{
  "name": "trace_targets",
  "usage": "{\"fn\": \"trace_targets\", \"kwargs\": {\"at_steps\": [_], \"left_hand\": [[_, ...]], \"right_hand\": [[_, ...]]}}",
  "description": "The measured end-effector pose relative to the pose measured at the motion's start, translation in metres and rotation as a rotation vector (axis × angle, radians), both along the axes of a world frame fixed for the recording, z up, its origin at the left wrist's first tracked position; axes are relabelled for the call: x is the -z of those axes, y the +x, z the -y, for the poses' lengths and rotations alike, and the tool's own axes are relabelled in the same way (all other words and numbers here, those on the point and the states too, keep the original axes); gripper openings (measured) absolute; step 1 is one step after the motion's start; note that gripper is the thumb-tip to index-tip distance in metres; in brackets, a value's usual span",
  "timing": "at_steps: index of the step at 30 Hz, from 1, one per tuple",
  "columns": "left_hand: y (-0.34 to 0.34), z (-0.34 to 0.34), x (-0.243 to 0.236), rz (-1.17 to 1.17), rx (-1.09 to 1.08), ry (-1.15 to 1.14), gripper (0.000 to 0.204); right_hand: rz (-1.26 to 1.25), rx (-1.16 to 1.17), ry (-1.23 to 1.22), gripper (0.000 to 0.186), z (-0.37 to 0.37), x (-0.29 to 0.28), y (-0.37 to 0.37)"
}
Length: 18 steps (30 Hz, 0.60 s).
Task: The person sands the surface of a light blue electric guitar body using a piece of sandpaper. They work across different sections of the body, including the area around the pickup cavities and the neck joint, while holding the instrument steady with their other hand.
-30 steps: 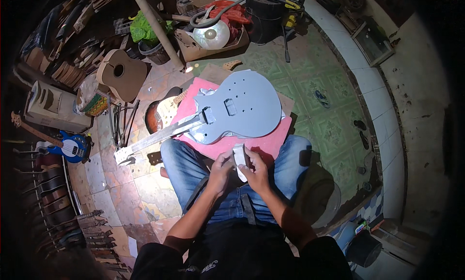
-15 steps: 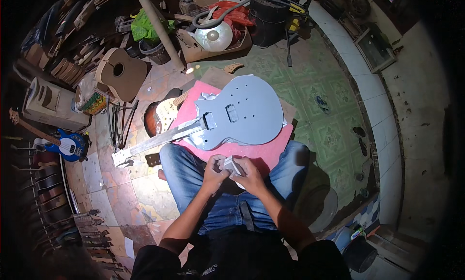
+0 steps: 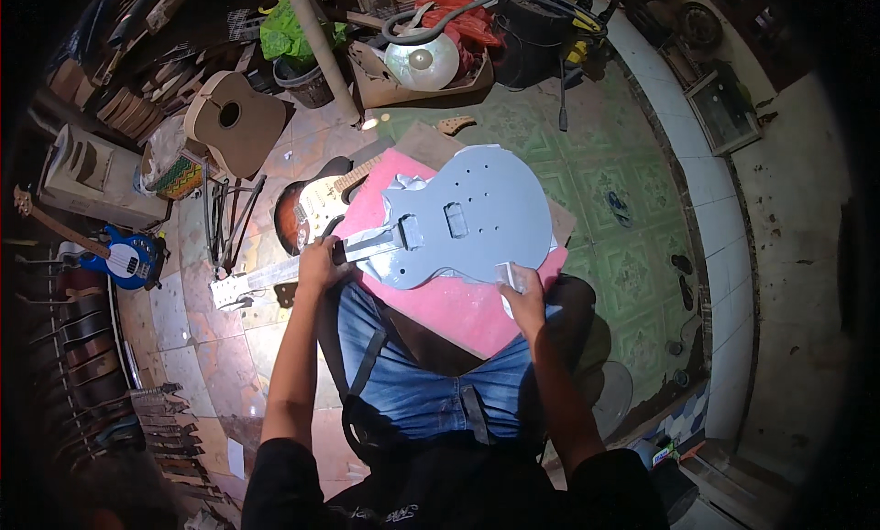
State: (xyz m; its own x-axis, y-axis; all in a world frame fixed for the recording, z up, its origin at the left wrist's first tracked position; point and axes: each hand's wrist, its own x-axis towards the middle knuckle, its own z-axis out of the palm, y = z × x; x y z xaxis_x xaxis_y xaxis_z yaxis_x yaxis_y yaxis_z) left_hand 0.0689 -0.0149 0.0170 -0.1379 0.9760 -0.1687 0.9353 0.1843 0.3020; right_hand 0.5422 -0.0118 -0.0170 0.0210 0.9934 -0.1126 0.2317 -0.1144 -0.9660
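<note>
Grey paint or primer coats the guitar point(image 3: 504, 223), which lies face up on a pink board point(image 3: 458, 317) in front of the person's lap, its neck point(image 3: 270, 276) pointing left. The left hand point(image 3: 321, 262) is closed around the neck, a little way out from the body; the right hand point(image 3: 526, 295) pinches a pale block point(image 3: 502, 273) at the body's near edge. The step in hand appears to be steadying the guitar while the block is brought to its rim. A stroke from here would call for a firm hold on the neck and the block kept flat to the curve.

Whether the block touches the edge or sits just off it is hard to tell. The left fingers beneath the neck, the guitar's underside and whatever bears the board are hidden.
</note>
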Motion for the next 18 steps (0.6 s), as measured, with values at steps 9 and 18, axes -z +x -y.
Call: {"fn": "trace_targets", "kwargs": {"at_steps": [9, 18], "left_hand": [[0.005, -0.024, -0.012, 0.008, 0.066, -0.207, 0.062], [0.035, 0.022, -0.079, -0.044, 0.099, -0.098, 0.063]], "right_hand": [[-0.463, 0.526, -0.26, 0.046, -0.016, -0.005, 0.009], [-0.839, 0.68, -0.259, 0.04, -0.022, 0.013, 0.034]]}}
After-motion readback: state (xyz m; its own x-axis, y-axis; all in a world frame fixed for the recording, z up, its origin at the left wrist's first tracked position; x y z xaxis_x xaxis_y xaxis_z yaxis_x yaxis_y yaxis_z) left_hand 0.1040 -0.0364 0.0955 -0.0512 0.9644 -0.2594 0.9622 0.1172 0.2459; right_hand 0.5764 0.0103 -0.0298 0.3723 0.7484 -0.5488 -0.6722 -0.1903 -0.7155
